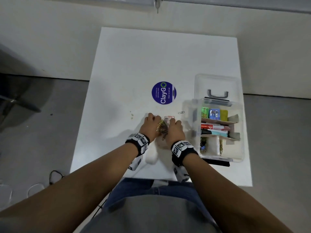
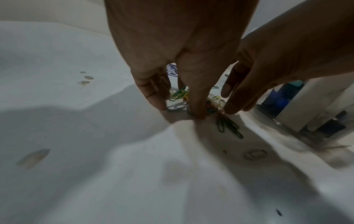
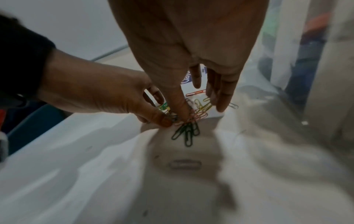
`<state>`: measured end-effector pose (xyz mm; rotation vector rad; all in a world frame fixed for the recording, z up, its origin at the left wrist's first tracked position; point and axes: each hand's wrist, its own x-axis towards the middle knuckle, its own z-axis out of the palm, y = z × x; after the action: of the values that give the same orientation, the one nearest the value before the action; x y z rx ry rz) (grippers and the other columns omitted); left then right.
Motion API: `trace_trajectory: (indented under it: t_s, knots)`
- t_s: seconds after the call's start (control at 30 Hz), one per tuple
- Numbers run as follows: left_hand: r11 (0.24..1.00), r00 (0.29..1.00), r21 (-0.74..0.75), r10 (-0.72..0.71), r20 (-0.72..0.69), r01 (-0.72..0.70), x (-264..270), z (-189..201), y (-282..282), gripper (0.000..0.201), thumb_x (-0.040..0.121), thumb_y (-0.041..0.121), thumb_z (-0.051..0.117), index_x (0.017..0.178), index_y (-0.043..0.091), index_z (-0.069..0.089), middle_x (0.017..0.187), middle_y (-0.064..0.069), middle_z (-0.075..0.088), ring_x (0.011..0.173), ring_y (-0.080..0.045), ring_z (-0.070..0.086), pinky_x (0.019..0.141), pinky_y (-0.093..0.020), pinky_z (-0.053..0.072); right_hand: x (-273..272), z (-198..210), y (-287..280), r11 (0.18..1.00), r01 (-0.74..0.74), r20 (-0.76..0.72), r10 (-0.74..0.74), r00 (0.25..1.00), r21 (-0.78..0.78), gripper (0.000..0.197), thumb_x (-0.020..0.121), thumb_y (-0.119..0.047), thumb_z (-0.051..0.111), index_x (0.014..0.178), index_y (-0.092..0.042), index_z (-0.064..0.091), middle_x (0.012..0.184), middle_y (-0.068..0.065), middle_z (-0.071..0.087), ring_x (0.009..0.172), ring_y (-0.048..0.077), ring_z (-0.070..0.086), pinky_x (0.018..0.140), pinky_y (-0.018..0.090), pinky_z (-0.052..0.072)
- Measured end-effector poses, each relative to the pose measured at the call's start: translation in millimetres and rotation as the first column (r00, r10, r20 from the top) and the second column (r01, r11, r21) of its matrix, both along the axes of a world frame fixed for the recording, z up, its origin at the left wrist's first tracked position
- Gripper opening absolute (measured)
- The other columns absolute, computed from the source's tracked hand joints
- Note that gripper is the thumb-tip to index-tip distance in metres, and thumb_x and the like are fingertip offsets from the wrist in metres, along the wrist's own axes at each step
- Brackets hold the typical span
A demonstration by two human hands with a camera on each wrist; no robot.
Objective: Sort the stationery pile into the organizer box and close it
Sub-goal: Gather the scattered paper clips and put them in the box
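Note:
A pile of coloured paper clips (image 1: 162, 129) lies on the white table, just left of the organizer box (image 1: 242, 132). My left hand (image 1: 152, 121) and right hand (image 1: 175, 126) stand side by side over the pile, fingertips down. In the left wrist view the left hand (image 2: 176, 104) has its thumb and fingers either side of the paper clips (image 2: 228, 125). The right hand (image 3: 201, 109) encloses the paper clips (image 3: 188, 133) the same way, thumb pressed on them. A few dark green clips stick out toward me.
The clear organizer box stands open with its lid (image 1: 217, 83) folded back, holding markers (image 1: 213, 127), small coloured boxes (image 1: 214, 113) and binder clips (image 1: 203, 146). A red clip (image 1: 169, 117) and a grey clip (image 1: 181, 112) lie apart. A round blue sticker (image 1: 164, 93) is farther back.

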<state>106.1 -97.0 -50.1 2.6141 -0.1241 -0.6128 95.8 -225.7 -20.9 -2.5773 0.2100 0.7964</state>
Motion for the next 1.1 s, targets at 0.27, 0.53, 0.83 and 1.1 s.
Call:
trace_trajectory:
  t_s: [0.27,0.53,0.83,1.1]
  knots:
    - [0.997,0.998,-0.058,-0.052,-0.032,0.05,15.6,-1.8,12.6,0.05,0.079,0.006,0.065,0.125,0.018,0.047,0.122,-0.012,0.047,0.11,-0.033,0.051,0.094,-0.043,0.048,15.5,-6.0,0.9,0.959,-0.237,0.06,0.249,0.967,-0.155,0.051,0.083,-0.014,0.059,0.131,-0.012,0.041,0.13,0.017,0.039,0.116,0.036,0.043,0.086,0.044,0.049]
    - [0.999,0.999,-0.017,0.033,-0.028,-0.033,15.9,2.4,21.9,0.053,0.081,-0.003,0.057,0.13,0.012,0.046,0.127,-0.01,0.051,0.119,-0.029,0.047,0.092,-0.043,0.048,12.7,-14.2,-0.2,0.98,-0.171,0.03,0.175,0.984,-0.106,0.033,0.085,0.001,0.049,0.117,-0.004,0.052,0.121,0.015,0.054,0.111,0.033,0.055,0.085,0.038,0.047]
    - [0.986,0.987,-0.056,0.159,0.002,-0.158,20.3,9.1,19.3,0.022,0.085,0.0,0.052,0.105,0.006,0.059,0.103,-0.013,0.06,0.098,-0.03,0.057,0.082,-0.037,0.047,24.0,7.6,-10.2,0.988,0.085,0.161,-0.105,0.981,0.127,0.018,0.089,-0.003,0.047,0.093,-0.005,0.064,0.096,0.013,0.067,0.091,0.03,0.062,0.081,0.039,0.053]
    - [0.887,0.96,-0.401,0.274,0.061,-0.228,28.1,87.6,-17.7,0.02,0.083,0.002,0.059,0.1,0.01,0.066,0.092,-0.007,0.066,0.081,-0.018,0.06,0.077,-0.028,0.051,18.9,82.4,-69.0,0.86,0.104,0.32,-0.294,0.901,0.499,0.003,0.09,-0.01,0.061,0.091,-0.013,0.063,0.083,0.005,0.069,0.074,0.021,0.066,0.072,0.037,0.058]
